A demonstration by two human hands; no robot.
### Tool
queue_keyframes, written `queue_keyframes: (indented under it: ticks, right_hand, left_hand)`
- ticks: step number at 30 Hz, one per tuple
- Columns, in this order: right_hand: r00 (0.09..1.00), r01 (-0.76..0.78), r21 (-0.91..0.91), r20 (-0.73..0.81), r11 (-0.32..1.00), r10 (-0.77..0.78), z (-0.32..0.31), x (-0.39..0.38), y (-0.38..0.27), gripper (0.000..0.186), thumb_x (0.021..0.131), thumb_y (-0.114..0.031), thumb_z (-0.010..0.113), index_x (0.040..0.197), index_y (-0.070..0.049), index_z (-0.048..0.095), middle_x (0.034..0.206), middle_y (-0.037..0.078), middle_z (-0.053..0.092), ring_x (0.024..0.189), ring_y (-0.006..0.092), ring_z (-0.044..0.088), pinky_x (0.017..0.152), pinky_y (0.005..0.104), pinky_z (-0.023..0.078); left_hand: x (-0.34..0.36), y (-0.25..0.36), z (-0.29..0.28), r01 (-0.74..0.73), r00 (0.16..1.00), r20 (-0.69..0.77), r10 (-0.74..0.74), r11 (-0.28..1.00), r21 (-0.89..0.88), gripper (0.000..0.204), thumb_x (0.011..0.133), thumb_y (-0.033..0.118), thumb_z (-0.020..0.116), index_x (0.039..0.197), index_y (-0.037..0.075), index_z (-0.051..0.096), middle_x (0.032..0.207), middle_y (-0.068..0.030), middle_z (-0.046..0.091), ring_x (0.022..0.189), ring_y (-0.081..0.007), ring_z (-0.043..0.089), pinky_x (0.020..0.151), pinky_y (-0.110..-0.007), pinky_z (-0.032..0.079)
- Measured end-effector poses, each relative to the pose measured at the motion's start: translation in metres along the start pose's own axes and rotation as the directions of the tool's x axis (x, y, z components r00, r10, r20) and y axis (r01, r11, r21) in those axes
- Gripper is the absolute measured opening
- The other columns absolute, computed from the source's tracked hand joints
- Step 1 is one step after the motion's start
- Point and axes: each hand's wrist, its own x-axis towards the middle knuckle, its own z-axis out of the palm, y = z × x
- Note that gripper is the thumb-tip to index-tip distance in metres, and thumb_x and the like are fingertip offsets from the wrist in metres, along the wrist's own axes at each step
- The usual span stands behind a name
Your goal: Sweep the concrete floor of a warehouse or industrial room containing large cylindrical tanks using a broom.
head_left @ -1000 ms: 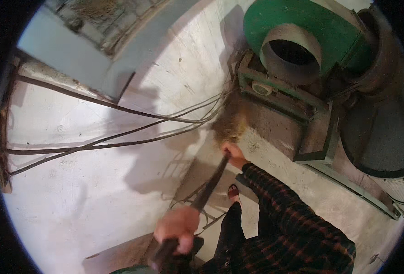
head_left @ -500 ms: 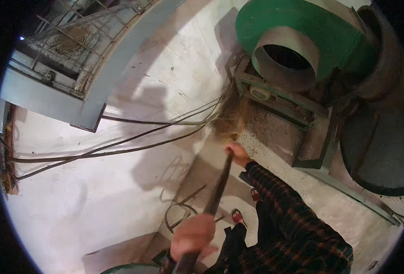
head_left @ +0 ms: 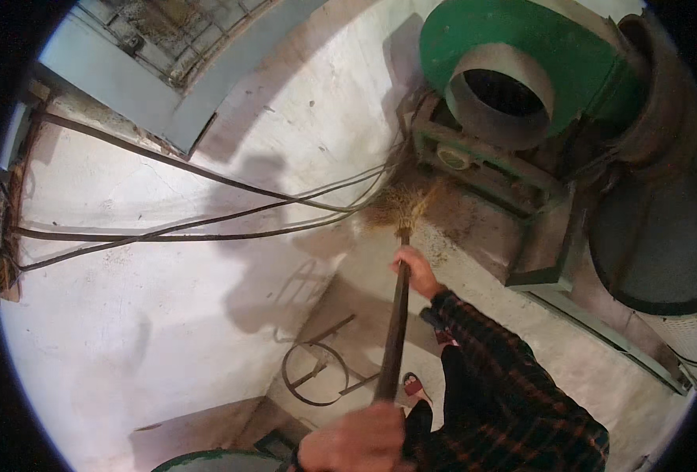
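Observation:
I hold a long-handled broom [head_left: 395, 334] with both hands, its dark handle running away from me to straw-coloured bristles. My left hand [head_left: 352, 440], blurred, is closed around the near part of the handle. Further along, my right hand [head_left: 416, 271] grips the handle just below the bristle head [head_left: 406, 211]. The bristles are spread near the wall, beside the base of a green machine [head_left: 486, 165] with a round opening. Loose grain or debris lies on the floor [head_left: 443, 250] around the bristles.
Dark cables [head_left: 230, 197] run along the white wall on the left toward the machine. A metal ring frame with bars [head_left: 317, 385] lies near the wall. A grey metal housing [head_left: 128, 67] stands upper left; a big pipe [head_left: 655, 236] and a rail [head_left: 608, 334] are on the right.
The broom handle has swung more upright in view, and my left hand has moved right and closer to me. The bristles, blurred before, now show more clearly. The view has shifted slightly.

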Motion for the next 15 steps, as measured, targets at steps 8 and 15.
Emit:
queue_keyframes:
  ticks: [8,15]
  right_hand:
    - [0.946,-0.315,-0.127,0.036,0.940,0.322,0.011,-0.109,0.026,0.026,0.080,-0.018,0.068,0.078,-0.006,0.045,0.075,0.009,0.045,0.069,0.0262,0.048,0.065,0.0355,0.041]
    - [0.963,-0.221,-0.231,0.103,0.948,0.249,0.019,-0.124,-0.054,0.026,0.073,-0.017,0.071,0.070,-0.007,0.047,0.065,0.011,0.048,0.063,0.0321,0.049,0.061,0.0413,0.039]
  left_hand:
    - [-0.016,-0.038,0.031,-0.004,1.000,-0.024,0.003,1.000,-0.031,0.022,0.076,0.003,0.066,0.071,0.003,0.045,0.068,-0.0087,0.042,0.066,-0.0286,0.049,0.074,-0.041,0.044]
    - [-0.078,0.072,0.023,-0.060,0.836,-0.549,-0.012,0.992,-0.113,0.030,0.084,0.014,0.062,0.070,0.004,0.038,0.057,-0.0086,0.041,0.054,-0.0234,0.048,0.063,-0.037,0.044]
